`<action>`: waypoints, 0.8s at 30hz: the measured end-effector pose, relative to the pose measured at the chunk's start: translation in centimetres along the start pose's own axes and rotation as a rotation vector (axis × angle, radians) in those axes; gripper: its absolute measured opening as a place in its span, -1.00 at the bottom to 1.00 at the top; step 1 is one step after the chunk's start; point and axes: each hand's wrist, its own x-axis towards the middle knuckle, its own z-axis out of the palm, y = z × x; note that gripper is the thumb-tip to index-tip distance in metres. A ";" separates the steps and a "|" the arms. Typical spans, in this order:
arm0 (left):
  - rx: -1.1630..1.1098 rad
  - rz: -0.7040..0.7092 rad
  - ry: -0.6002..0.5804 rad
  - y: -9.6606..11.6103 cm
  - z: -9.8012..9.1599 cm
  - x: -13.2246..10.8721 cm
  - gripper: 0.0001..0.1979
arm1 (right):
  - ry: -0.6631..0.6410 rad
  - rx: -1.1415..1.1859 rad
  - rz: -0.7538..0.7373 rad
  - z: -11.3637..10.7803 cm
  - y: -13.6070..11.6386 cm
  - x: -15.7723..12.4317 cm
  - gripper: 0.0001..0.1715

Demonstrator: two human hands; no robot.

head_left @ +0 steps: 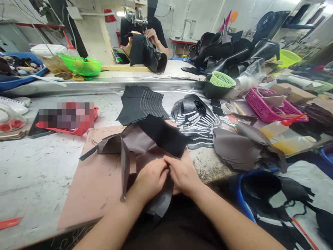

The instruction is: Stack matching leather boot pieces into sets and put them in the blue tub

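Note:
A dark brown leather piece (135, 139) with a black panel (163, 133) along its upper edge lies partly folded over a pink board (96, 180). At its near edge my left hand (153, 175) pinches the leather with curled fingers. My right hand (183, 173) grips the same edge right beside it, and the thumbs nearly touch. Part of the leather hangs below the hands over the table's front edge. The fingertips are mostly hidden. Beyond it lies a fanned stack of black pieces (140, 104), with bundled black-and-white strips (194, 111) to its right.
Brown leather pieces (234, 146) and glue bottles (275, 129) lie to the right, near a pink basket (262, 107). A blue bin (241, 194) stands at lower right. At left is a red tray (83, 129). Across the table, a person works at a sewing machine (96, 34).

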 end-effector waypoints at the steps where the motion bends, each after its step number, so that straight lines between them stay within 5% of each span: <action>1: 0.031 -0.036 0.029 0.0 0.3 -0.1 -0.73 | 0.009 -0.022 -0.018 0.3 0.0 0.1 -0.56; 7: 0.189 -0.101 0.097 0.4 2.0 -0.5 -0.59 | -0.046 -0.165 -0.005 1.1 -0.6 -0.3 -0.52; 17: 0.327 -0.107 -0.074 0.2 0.7 0.2 -0.51 | -0.300 -0.359 0.119 0.0 -1.0 -2.3 -0.35; 24: 0.286 0.077 -0.172 0.8 0.0 -2.8 -0.34 | -0.387 -0.367 0.180 -1.0 -1.3 -2.3 -0.40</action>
